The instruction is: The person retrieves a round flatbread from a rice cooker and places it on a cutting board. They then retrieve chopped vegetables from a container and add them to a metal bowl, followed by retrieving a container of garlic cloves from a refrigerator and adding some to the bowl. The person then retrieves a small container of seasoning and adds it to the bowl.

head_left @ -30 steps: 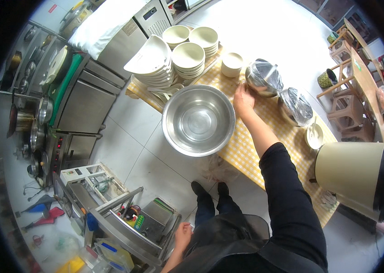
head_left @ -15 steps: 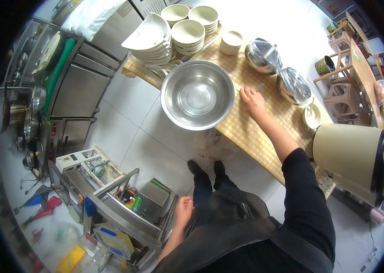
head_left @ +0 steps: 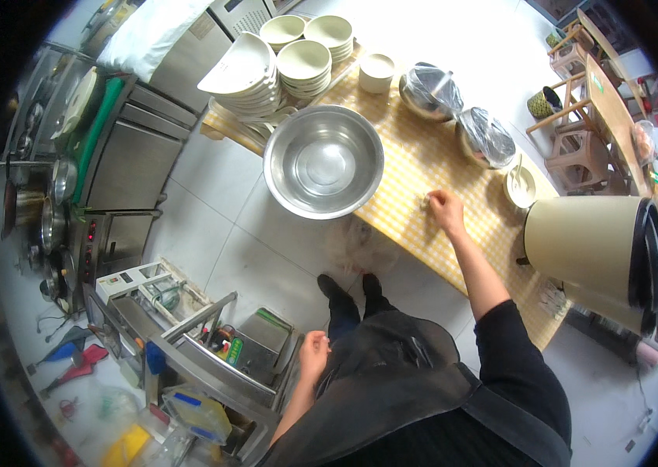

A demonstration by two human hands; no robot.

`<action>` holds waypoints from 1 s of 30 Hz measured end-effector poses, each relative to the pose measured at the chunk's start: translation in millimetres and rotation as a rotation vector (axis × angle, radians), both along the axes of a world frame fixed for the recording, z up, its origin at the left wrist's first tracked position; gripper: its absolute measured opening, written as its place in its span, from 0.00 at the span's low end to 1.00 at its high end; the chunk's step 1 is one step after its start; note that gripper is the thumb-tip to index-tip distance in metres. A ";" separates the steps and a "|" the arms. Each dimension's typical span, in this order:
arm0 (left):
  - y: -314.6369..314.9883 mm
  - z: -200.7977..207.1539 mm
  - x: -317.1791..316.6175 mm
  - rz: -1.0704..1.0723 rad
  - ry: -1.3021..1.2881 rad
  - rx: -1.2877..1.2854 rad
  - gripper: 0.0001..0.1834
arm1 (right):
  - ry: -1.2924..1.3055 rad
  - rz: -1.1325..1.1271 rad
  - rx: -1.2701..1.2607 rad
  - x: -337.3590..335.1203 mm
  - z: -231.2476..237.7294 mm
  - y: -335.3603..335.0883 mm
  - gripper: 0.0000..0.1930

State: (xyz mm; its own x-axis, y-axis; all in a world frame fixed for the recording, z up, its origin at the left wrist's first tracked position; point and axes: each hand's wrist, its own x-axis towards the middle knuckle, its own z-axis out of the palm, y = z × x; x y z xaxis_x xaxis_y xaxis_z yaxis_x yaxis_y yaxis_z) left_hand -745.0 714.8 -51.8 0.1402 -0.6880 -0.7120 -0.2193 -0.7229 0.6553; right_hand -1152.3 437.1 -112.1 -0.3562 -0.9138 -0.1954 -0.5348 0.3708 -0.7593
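Observation:
My right hand (head_left: 446,211) is over the checked yellow tablecloth (head_left: 399,210), its fingers pinched together at a small pale bit that I cannot make out. My left hand (head_left: 313,355) hangs low beside my dark apron with its fingers curled in; whether anything is in them is hidden. To the left of my right hand, a wide steel basin (head_left: 323,162) rests at the table's near edge, with nothing seen in it but reflections. A small cream bowl with a spoon (head_left: 520,187) stands beyond my right hand.
Stacked cream bowls (head_left: 303,66) and plates (head_left: 239,70) crowd the table's far left. Two film-covered metal bowls (head_left: 431,92) (head_left: 486,138) line the far side. A large beige bin-shaped container (head_left: 578,247) stands on the right. Below left is a metal cart (head_left: 212,342).
My right hand has drawn back toward me along the tablecloth, and its fingers have closed into a pinch. The left hand stays low. The whole view has shifted slightly.

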 end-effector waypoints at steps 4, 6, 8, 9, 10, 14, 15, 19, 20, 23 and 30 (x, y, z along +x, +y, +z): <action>3.2 1.1 -1.8 0.034 0.017 0.039 0.09 | 0.285 -0.140 -0.237 -16.5 -12.6 -15.0 0.08; 3.9 1.8 -3.6 0.039 0.017 0.038 0.09 | 0.373 -0.085 -0.385 -18.5 -12.7 -12.0 0.08; 5.1 2.5 -5.0 0.026 0.003 0.033 0.09 | 0.321 0.005 -0.240 -12.9 -10.3 -11.0 0.07; 6.3 2.8 -6.0 0.030 -0.005 0.047 0.09 | 0.293 0.053 -0.153 -7.8 -8.4 -12.4 0.07; 7.4 2.8 -6.9 0.025 -0.004 0.024 0.09 | 0.332 0.058 -0.175 0.5 -7.6 -16.4 0.07; 8.4 1.9 -9.9 0.019 -0.018 0.015 0.10 | 0.336 0.067 -0.277 46.3 -10.9 -49.3 0.05; 7.2 2.2 -10.1 0.017 -0.025 0.025 0.10 | 0.333 0.119 -0.332 60.1 -13.5 -53.1 0.05; 1.3 8.0 -11.2 0.037 -0.025 -0.027 0.09 | 0.260 0.632 -0.479 75.8 -16.8 -39.9 0.05; 0.2 10.1 -11.0 0.047 -0.024 -0.034 0.09 | 0.256 0.579 -0.433 67.4 -15.3 -30.3 0.04; -2.1 15.5 -4.9 0.056 -0.040 -0.046 0.09 | 0.457 0.312 -0.292 27.7 -6.0 8.1 0.02; -14.3 -5.7 25.7 0.083 0.000 -0.118 0.09 | 0.476 0.080 -0.119 82.3 -6.0 64.6 0.06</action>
State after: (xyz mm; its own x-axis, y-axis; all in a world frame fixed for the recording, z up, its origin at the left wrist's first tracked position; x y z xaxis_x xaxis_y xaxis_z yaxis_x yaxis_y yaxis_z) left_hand -719.3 700.5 -57.5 0.2004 -0.7531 -0.6267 -0.1616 -0.6563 0.7370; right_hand -1070.0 501.8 -118.1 -0.3086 -0.9479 0.0790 -0.8558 0.2404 -0.4581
